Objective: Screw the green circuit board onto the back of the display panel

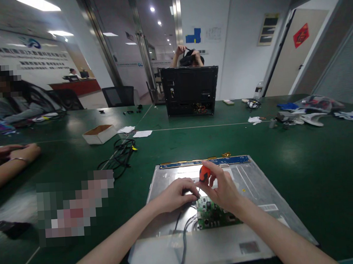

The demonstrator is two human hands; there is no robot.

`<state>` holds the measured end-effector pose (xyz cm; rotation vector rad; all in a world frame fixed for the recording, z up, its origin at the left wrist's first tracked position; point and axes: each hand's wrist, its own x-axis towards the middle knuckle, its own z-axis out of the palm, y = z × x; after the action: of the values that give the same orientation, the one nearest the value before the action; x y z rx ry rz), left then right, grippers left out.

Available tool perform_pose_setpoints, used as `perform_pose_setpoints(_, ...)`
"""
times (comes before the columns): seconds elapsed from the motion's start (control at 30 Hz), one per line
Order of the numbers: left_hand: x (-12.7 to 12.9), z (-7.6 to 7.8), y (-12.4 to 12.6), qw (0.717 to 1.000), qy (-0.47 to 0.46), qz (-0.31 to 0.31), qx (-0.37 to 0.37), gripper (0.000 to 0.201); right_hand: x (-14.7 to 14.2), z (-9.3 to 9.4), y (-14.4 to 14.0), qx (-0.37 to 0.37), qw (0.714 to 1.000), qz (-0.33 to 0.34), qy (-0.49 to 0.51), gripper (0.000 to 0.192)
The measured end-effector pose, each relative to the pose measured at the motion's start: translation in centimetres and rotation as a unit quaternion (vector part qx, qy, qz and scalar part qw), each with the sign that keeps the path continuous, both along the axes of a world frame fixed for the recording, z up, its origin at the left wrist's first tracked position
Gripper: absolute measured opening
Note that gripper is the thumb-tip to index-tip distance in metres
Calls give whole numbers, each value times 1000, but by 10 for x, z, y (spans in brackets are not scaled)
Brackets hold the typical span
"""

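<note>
A grey metal display panel (258, 190) lies face down on the green table in front of me, with a blue circuit strip (235, 159) along its far edge. A small green circuit board (213, 216) sits on the panel near its middle, and grey cables (184, 235) run from it toward me. My right hand (223, 189) grips a screwdriver with an orange handle (204, 174), its tip pointing down at the board's far corner. My left hand (177, 195) rests on the panel beside the board, fingertips close to the screwdriver tip.
A black computer case (190, 90) stands at the table's far side with a person behind it. A cardboard box (99, 133), black cables (120, 153) and paper slips lie to the left. Another person's arm (8, 164) rests at the left edge. Loose parts (301, 114) clutter the far right.
</note>
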<state>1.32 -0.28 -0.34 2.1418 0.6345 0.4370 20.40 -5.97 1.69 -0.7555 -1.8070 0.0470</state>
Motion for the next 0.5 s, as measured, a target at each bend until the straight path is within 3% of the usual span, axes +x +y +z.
perform_pose_setpoints(0.5, 1, -2, -2, 1000, -4, 19, -6, 5, 1, 2, -5, -29, 999, 15, -19, 68)
